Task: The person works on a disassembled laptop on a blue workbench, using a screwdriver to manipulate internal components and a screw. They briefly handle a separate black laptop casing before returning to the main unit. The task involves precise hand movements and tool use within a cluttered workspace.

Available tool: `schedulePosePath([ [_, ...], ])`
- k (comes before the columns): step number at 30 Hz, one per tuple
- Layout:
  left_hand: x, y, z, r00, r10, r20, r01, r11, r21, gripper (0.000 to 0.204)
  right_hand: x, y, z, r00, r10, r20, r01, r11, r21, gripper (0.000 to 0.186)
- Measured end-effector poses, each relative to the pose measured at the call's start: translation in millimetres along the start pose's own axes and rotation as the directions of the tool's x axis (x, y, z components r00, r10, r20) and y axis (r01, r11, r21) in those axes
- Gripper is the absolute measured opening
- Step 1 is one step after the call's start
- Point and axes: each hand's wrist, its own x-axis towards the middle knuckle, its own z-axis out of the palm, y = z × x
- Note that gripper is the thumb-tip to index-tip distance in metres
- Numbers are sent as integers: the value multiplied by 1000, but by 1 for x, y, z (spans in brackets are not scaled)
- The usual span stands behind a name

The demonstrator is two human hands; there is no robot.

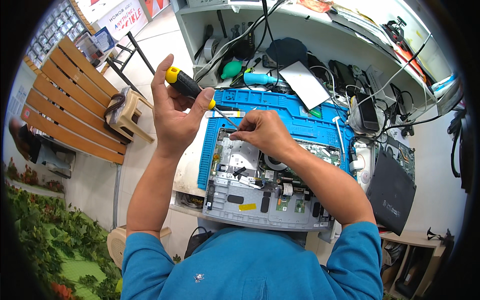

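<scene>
My left hand (172, 117) grips a screwdriver (186, 85) by its black and yellow handle, held between thumb and fingers. Its thin metal shaft slants down to the right, toward my right fingertips. Those fingers of my right hand (267, 131) are pinched together at the shaft's lower end, and whatever is between them is hidden. Below lies an opened laptop base (227, 195), grey, with circuit boards and a round fan (274, 163) exposed. The pinch is over its far left corner. Under the laptop spreads a blue repair mat (206, 160).
Behind the mat, a shelf holds tangled cables, a green blower bulb (231, 69) and a light-blue tool (260, 79). A white flat panel (305, 85) leans there. On the right are a phone (367, 112) and a dark panel (392, 192). A plastic stool (129, 112) stands left.
</scene>
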Motion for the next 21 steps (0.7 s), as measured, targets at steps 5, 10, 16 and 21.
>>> schedulePosePath([
  [5, 1, 7, -1, 1000, 3, 29, -4, 999, 33, 87, -3, -5, 0, 1000, -7, -10, 6, 997, -73, 29],
  [10, 2, 9, -2, 999, 26, 26, -27, 998, 51, 87, -2, -11, -3, 998, -62, -4, 61, 990, -130, 27],
  [16, 3, 10, -3, 998, 52, 22, -53, 998, 41, 88, -3, -11, -3, 998, -62, -3, 61, 990, -124, 27],
  [21, 4, 9, -4, 998, 64, 26, -65, 997, 50, 89, -3, -8, -2, 993, -119, -18, 115, 981, -154, 28],
])
